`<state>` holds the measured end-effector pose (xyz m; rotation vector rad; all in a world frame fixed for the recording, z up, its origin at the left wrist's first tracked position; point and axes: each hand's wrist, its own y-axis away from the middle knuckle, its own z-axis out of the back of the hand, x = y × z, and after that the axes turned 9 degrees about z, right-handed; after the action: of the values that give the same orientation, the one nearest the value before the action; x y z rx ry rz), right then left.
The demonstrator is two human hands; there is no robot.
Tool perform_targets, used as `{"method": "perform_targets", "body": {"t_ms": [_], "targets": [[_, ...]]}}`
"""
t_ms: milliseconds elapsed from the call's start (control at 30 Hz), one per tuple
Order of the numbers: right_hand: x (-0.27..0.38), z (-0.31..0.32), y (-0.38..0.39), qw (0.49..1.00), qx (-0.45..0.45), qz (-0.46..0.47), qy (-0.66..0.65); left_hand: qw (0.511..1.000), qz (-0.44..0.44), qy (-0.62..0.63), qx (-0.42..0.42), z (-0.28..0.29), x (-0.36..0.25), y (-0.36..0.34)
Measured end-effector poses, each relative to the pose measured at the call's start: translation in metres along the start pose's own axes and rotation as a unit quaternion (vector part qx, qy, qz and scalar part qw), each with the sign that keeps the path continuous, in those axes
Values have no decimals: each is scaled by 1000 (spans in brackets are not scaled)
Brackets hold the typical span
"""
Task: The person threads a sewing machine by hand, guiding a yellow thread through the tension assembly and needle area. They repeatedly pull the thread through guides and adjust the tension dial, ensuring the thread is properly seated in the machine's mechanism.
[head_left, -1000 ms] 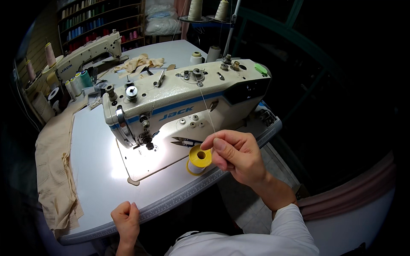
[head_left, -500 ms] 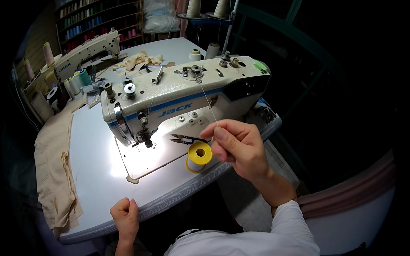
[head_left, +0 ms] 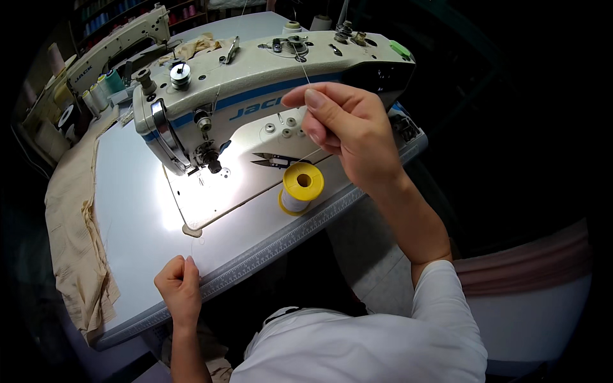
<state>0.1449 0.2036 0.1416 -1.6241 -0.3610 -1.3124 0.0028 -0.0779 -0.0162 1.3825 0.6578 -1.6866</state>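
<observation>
My right hand (head_left: 354,127) is raised in front of the white and blue sewing machine (head_left: 255,83), thumb and forefinger pinching a thin white thread (head_left: 306,73). That thread runs up to the metal guides on the machine's top. Below the hand stands a white thread spool with yellow ends (head_left: 304,182), and a strand rises from it toward my hand. Behind the spool lie dark thread snips (head_left: 271,160), their blades apart. My left hand (head_left: 181,290) is closed at the table's front edge, with a fine loose thread (head_left: 201,241) at its fingertips.
Beige cloth (head_left: 76,236) hangs over the table's left side. A measuring tape strip (head_left: 274,249) follows the front edge. A second sewing machine (head_left: 115,51), several thread cones (head_left: 96,96) and crumpled beige fabric (head_left: 198,45) are behind. The machine's lamp lights the needle area.
My right hand has risen closer to the machine's top, shortening the thread span between them. The whole view has tilted, shifting everything upward. My left hand stays closed near the table edge.
</observation>
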Motion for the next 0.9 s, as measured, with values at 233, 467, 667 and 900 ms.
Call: {"method": "perform_targets", "body": {"t_ms": [233,467,667,900], "targets": [[-2,-11,-12,1000,31,3,-3,1000,-28,12,-4,-2,-1,-5],[11,-13,15,997,39,-36,-55,996,-61,-55,-26,2,1,-7],[12,-8,18,998,17,-43,-48,999,-46,-6,-19,-1,6,-8],[16,-13,22,1000,10,-25,-6,1000,-28,-6,-7,0,1,-6]]}}
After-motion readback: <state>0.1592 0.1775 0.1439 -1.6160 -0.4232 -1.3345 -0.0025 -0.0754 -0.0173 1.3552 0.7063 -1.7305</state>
